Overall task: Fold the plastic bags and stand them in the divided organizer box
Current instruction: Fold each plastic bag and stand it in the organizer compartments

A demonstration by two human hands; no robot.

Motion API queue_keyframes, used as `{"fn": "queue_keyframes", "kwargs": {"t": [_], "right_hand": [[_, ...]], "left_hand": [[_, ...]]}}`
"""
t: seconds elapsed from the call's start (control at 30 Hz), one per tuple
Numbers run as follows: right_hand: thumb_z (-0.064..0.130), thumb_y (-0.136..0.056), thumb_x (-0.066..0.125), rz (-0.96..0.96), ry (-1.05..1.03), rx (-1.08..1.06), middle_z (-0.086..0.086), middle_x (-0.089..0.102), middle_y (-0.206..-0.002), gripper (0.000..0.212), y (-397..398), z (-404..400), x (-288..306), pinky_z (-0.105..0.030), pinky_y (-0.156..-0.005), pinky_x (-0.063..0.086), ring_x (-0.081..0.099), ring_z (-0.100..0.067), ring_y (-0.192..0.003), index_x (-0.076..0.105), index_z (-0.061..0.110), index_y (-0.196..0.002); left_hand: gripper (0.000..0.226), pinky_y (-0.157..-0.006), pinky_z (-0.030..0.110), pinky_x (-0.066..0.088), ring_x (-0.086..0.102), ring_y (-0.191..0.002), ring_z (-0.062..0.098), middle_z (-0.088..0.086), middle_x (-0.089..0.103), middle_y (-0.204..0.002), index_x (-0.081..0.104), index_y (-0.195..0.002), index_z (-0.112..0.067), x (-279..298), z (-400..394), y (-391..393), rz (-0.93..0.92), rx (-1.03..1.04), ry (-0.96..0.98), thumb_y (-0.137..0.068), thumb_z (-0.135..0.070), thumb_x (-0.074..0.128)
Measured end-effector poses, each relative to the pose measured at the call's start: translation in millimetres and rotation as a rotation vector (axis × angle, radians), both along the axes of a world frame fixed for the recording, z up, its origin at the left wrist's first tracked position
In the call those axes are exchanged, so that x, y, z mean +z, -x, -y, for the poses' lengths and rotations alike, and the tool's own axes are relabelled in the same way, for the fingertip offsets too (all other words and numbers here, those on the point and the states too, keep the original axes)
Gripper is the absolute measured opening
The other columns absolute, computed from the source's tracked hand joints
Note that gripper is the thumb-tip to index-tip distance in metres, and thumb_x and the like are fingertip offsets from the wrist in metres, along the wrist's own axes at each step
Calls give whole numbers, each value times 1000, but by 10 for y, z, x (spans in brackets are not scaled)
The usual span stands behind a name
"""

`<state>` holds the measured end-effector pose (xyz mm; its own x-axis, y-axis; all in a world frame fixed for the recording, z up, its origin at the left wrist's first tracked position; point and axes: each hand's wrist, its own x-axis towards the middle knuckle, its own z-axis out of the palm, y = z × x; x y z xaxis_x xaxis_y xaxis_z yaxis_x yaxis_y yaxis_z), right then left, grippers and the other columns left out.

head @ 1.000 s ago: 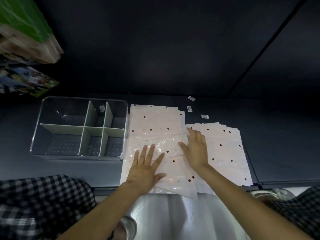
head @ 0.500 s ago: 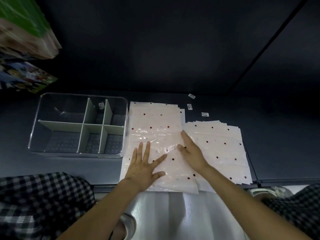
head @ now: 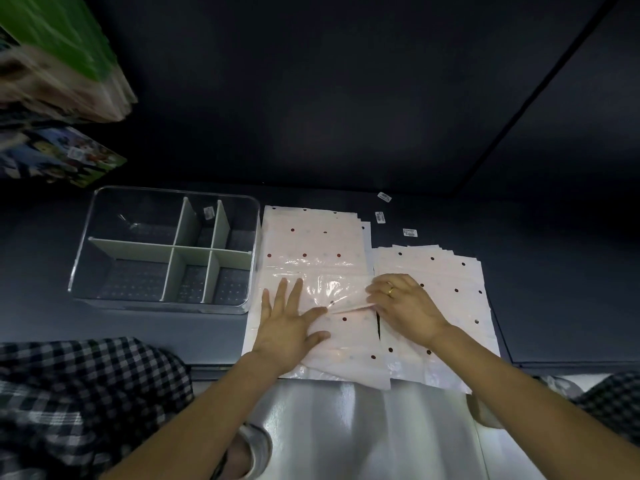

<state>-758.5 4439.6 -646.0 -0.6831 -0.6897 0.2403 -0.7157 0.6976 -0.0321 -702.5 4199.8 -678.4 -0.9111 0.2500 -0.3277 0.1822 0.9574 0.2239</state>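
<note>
A pale pink, dotted plastic bag [head: 346,336] lies folded on top of a stack of like bags [head: 311,237] in the middle of the dark table. My left hand [head: 287,327] lies flat on it with fingers spread. My right hand [head: 405,306], with a ring, pinches the bag's folded edge at its right side. A second stack of dotted bags [head: 457,282] sits to the right, partly under my right hand. The clear divided organizer box [head: 166,303] with grey dividers stands to the left, and its compartments hold no bags.
Three small white labels [head: 381,216] lie on the table beyond the stacks. Colourful packages [head: 59,64] hang at the upper left. A shiny metal surface [head: 363,427] runs along the near table edge. Checked fabric [head: 69,393] shows at the lower left and right.
The bag under my hands was spread flat; it now has a fold across it. My right hand drew nearer with curled fingers, pinching the folded edge. My left hand stayed pressing.
</note>
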Motion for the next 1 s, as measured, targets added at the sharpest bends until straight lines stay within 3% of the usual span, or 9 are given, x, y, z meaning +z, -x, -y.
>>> {"fn": "queue_keyframes", "kwargs": {"t": [0.1,0.2,0.3,0.5,0.6,0.67,0.77,0.87,1.0], "right_hand": [[12,-64,83,30,84,105,3,71,-86,18,-195,57,76,-29,-82,51,68,-19,-87,73,15,-78],[16,-78,73,53,217,137,3,70,-81,3,-467,228,81,-28,-81,43,67,-19,-80,72,15,-80],[26,-87,61,152,313,111,10,70,-85,11,-666,423,97,-24,-82,41,62,-11,-83,71,21,-87],[37,-77,74,777,346,-252,23,56,-105,42,-562,240,90,-8,-93,33,48,5,-104,59,36,-115],[26,-81,72,892,363,-415,16,53,-84,20,-501,185,29,-2,-72,33,48,6,-81,57,39,-82],[20,-84,69,928,462,-518,15,53,-66,31,-461,232,-42,-6,-60,35,48,7,-62,51,33,-62],[24,-88,64,964,517,-663,8,57,-59,34,-360,341,-104,-12,-52,31,46,2,-51,50,22,-57],[26,-91,60,977,422,-748,0,62,-66,34,-248,408,-146,-19,-59,36,51,-10,-64,53,16,-59],[25,-90,61,1002,375,-804,2,53,-58,38,-174,439,-165,-17,-58,34,47,-11,-58,49,15,-55]], "left_hand": [[53,-117,44,-1,-2,-144,27,3,3,-158,39,-139,-41,27,-40,-83,-99,38,-15,-91,-63,36],[47,-104,31,23,29,-130,21,-2,34,-142,51,-132,-32,43,-118,-190,-145,64,-138,-91,-54,46],[32,-90,22,32,45,-113,18,-4,52,-122,60,-123,-26,34,-185,-258,-143,34,-254,-93,-29,49],[23,-79,19,33,48,-102,19,1,60,-107,68,-106,-14,-10,-160,-244,-102,220,-396,-97,-20,47],[24,-73,24,34,48,-99,22,5,62,-97,67,-88,-8,-6,-182,-181,-37,336,-416,-95,-26,53],[27,-72,31,38,48,-94,24,4,57,-83,60,-73,-10,12,-212,-142,20,421,-471,-93,-28,57],[37,-65,31,38,46,-82,24,-4,46,-64,45,-58,-20,50,-236,-85,83,525,-515,-91,-28,61],[9,-71,32,45,57,-87,23,-3,57,-78,58,-88,-17,129,-268,-84,60,584,-570,-91,-25,61],[31,-99,34,40,49,-116,27,7,55,-123,54,-122,-12,99,-269,-224,-264,278,-408,-92,-20,57]]}}
